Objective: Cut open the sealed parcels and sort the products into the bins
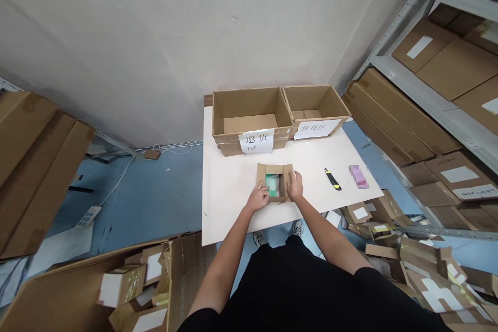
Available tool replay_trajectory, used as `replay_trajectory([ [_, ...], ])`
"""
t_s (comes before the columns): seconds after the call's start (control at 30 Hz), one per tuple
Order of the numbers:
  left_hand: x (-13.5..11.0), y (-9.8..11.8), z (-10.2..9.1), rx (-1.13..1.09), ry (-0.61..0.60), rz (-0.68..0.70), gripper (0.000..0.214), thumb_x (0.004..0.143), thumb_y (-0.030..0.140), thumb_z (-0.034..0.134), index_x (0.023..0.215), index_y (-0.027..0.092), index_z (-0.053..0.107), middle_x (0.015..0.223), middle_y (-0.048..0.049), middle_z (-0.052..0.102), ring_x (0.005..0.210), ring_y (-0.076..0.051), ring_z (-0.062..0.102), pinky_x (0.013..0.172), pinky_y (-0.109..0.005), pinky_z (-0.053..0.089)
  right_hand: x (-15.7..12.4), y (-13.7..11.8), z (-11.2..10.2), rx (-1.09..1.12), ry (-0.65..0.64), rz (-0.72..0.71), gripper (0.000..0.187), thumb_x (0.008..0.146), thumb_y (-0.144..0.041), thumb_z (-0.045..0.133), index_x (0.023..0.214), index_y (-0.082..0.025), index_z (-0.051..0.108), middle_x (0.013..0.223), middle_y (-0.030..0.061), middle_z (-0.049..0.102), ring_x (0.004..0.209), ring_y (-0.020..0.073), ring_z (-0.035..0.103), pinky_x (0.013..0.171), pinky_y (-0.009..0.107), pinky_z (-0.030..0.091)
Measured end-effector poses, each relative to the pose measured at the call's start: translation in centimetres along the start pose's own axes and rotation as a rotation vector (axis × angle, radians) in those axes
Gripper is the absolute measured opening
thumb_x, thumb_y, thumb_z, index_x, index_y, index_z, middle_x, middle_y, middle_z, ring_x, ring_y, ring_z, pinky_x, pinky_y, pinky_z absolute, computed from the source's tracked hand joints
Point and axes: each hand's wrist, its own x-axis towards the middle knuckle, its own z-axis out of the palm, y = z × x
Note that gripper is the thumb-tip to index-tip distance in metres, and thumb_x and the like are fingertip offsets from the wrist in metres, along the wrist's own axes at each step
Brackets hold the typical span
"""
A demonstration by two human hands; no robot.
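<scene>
Two hands: busy right at the middle; left hand (259,197) on the left flap, bent fingers reaching its inner edge; right hand (295,185) up against the right flap, fingers curled. Cannot tell, on either side, whether gripping or merely pressing.
Small open carton (275,169): right between those hands, near the front edge of the white table (225,181), flaps raised, green-and-whitish contents (272,182) showing inside.
Back of the table: filled by two larger open boxes, left box (225,146) just behind the small carton, right box (342,108) close beside it.
Table's right side: yellow-and-black cutter (332,179), then a pink-purple item (358,176) near the edge, well apart from the carton.
Floor and sides: loaded shelving (420,78) on the right; heaped cartons (439,270) below; big carton (58,280) of smaller boxes at lower left; white power strip (88,216) on blue floor.
Hard to make out: pink-purple item, all pixelated; contents, partly in shadow; shelving and big carton, cut off by the frame.
Writing: left paper sign (257,141), clear enough, 退货区; right paper sign (317,128), apparently 换货区; shelf-box labels (419,47), too small to read.
</scene>
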Motion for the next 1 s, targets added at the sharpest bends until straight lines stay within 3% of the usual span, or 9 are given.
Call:
replay_trajectory([
  [0.13, -3.0, -0.9, 0.9, -0.110, -0.007, -0.049, 0.025, 0.096, 0.036, 0.063, 0.083, 0.024, 0.081, 0.150, -0.0066, 0.066, 0.164, -0.033, 0.024, 0.132, -0.063, 0.022, 1.1, -1.3, 0.1, -0.142, -0.348, -0.409, 0.037, 0.096, -0.009, 0.045, 0.117, -0.016, 0.074, 0.151, 0.0156, 0.061, 0.158, 0.0238, 0.036, 0.126, 0.043, 0.038],
  [0.2, -3.7, -1.2, 1.4, -0.110, 0.009, -0.090, 0.019, 0.092, 0.039, 0.072, 0.098, 0.023, 0.081, 0.163, -0.0092, 0.052, 0.164, -0.034, 0.022, 0.132, -0.062, 0.021, 1.4, -2.4, 0.4, -0.195, -0.487, -0.483, 0.032, 0.097, -0.010, 0.050, 0.118, -0.015, 0.074, 0.151, 0.0173, 0.061, 0.157, 0.0245, 0.037, 0.124, 0.042, 0.041],
  [0.23, -3.9, -1.2, 1.8, -0.099, 0.021, -0.103, 0.027, 0.087, 0.038, 0.079, 0.109, 0.022, 0.079, 0.170, -0.0109, 0.043, 0.164, -0.034, 0.021, 0.132, -0.061, 0.021, 1.4, -2.8, 0.6, -0.225, -0.521, -0.481, 0.032, 0.096, -0.012, 0.057, 0.124, -0.014, 0.072, 0.153, 0.0190, 0.059, 0.158, 0.0268, 0.036, 0.124, 0.044, 0.040],
  [0.27, -3.9, -1.2, 2.1, -0.084, 0.030, -0.113, 0.041, 0.082, 0.036, 0.085, 0.120, 0.022, 0.074, 0.174, -0.0127, 0.034, 0.165, -0.034, 0.020, 0.132, -0.059, 0.021, 1.3, -3.3, 0.8, -0.254, -0.538, -0.463, 0.040, 0.092, -0.016, 0.068, 0.132, -0.013, 0.069, 0.157, 0.0210, 0.055, 0.159, 0.0302, 0.033, 0.126, 0.047, 0.038],
  [0.37, -3.5, -0.4, 3.3, -0.045, 0.053, -0.153, 0.067, 0.075, 0.028, 0.091, 0.135, 0.020, 0.063, 0.177, -0.0170, 0.025, 0.166, -0.031, 0.017, 0.133, -0.056, 0.020, 0.3, -4.3, 1.2, -0.322, -0.577, -0.411, 0.097, 0.069, -0.028, 0.095, 0.156, -0.016, 0.052, 0.170, 0.0242, 0.036, 0.163, 0.0422, 0.019, 0.128, 0.057, 0.029],
  [0.43, -3.2, 0.1, 3.9, -0.035, 0.077, -0.183, 0.065, 0.075, 0.024, 0.090, 0.132, 0.019, 0.062, 0.176, -0.0179, 0.027, 0.165, -0.031, 0.018, 0.133, -0.055, 0.021, -0.7, -4.6, 1.5, -0.361, -0.577, -0.403, 0.118, 0.063, -0.033, 0.100, 0.164, -0.021, 0.042, 0.175, 0.0227, 0.024, 0.164, 0.0457, 0.009, 0.128, 0.061, 0.024],
  [0.53, -3.2, 0.5, 4.5, -0.026, 0.085, -0.185, 0.046, 0.075, 0.023, 0.090, 0.115, 0.020, 0.068, 0.176, -0.0161, 0.028, 0.165, -0.033, 0.019, 0.132, -0.058, 0.023, -1.8, -5.1, 2.0, -0.404, -0.524, -0.400, 0.118, 0.068, -0.037, 0.097, 0.168, -0.024, 0.035, 0.178, 0.0212, 0.015, 0.165, 0.0445, 0.002, 0.129, 0.064, 0.017],
  [0.7, -3.4, 0.0, 4.2, -0.002, 0.068, -0.158, 0.019, 0.079, 0.025, 0.087, 0.092, 0.018, 0.074, 0.177, -0.0126, 0.026, 0.165, -0.034, 0.019, 0.132, -0.058, 0.023, -2.3, -5.5, 1.5, -0.396, -0.489, -0.497, 0.102, 0.078, -0.034, 0.089, 0.166, -0.027, 0.038, 0.178, 0.0191, 0.017, 0.164, 0.0425, 0.010, 0.128, 0.064, 0.016],
  [1.0, -3.4, 1.0, 4.5, 0.100, 0.081, -0.115, 0.018, 0.081, 0.020, 0.084, 0.098, 0.022, 0.075, 0.169, -0.0065, 0.043, 0.163, -0.039, 0.022, 0.130, -0.064, 0.027, -2.5, -6.0, -2.2, -0.347, -0.250, -0.356, 0.065, 0.095, -0.030, 0.067, 0.157, -0.020, 0.050, 0.173, 0.0185, 0.030, 0.152, 0.0419, 0.031, 0.118, 0.055, 0.035],
])
